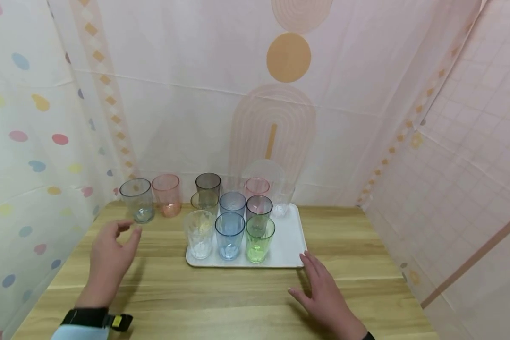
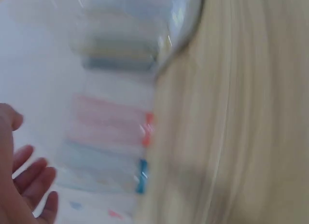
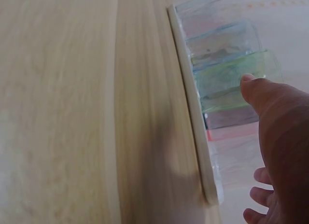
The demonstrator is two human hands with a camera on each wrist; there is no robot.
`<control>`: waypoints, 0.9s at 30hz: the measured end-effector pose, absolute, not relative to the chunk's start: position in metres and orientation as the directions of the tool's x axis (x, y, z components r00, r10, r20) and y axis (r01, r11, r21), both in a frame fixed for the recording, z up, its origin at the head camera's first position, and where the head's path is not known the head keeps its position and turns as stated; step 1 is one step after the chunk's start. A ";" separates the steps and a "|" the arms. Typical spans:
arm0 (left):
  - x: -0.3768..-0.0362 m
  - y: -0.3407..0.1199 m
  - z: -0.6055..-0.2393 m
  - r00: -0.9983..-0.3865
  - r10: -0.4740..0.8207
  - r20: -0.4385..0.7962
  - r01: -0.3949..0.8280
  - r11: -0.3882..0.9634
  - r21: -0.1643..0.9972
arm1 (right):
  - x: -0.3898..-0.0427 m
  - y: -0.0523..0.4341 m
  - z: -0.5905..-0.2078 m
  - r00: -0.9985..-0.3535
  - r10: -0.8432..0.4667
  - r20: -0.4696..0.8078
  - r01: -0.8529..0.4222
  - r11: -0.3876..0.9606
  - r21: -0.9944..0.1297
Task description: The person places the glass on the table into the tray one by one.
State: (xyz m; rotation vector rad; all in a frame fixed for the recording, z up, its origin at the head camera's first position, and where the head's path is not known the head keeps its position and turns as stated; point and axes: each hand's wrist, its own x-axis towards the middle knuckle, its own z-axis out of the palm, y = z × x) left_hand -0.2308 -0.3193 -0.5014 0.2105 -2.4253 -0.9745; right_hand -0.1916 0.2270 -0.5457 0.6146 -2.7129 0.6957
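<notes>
A wooden table (image 1: pixel 365 245) stands amid pastel patterned wall sheets (image 1: pixel 174 94). At centre frame, the white tray (image 1: pixel 291 245) carries tumblers. Left hand (image 1: pixel 110 257) hovers loosely spread; right hand (image 1: pixel 325 293) lies flat, fingertips at the tray's corner.

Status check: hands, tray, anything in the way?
Left hand open, near grey-blue glass. Right hand open, fingertips at tray corner. Nothing between.

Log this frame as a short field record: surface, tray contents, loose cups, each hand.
surface: wooden table
tray: white tray, holding upright tinted cups, green cup front right
off tray: grey-blue cup and pink cup, left of it
left hand: raised, fingers relaxed, nearest the grey-blue cup
right hand: open, fingertips at the tray's front right corner
</notes>
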 end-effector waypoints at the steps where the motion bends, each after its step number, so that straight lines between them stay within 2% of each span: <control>1: -0.242 -0.328 -0.505 -0.839 -0.365 0.404 0.033 0.707 0.707 | -0.191 0.227 -0.545 -0.873 -0.331 0.358 -0.463 0.792 -0.399; 4: -0.273 -0.352 -0.514 -0.823 -0.427 0.374 -0.007 0.666 0.746 | -0.190 0.225 -0.545 -0.873 -0.328 0.361 -0.464 0.785 -0.410; 11: -0.321 -0.380 -0.523 -0.881 -0.397 0.256 -0.004 0.549 0.836 | -0.185 0.223 -0.545 -0.882 -0.318 0.347 -0.450 0.788 -0.421; 19: -0.344 -0.380 -0.523 -0.893 -0.396 0.214 -0.017 0.504 0.864 | -0.181 0.225 -0.544 -0.904 -0.300 0.305 -0.412 0.802 -0.432; 27: -0.355 -0.379 -0.526 -0.883 -0.431 0.184 -0.061 0.495 0.867 | -0.181 0.227 -0.545 -0.896 -0.300 0.326 -0.423 0.798 -0.429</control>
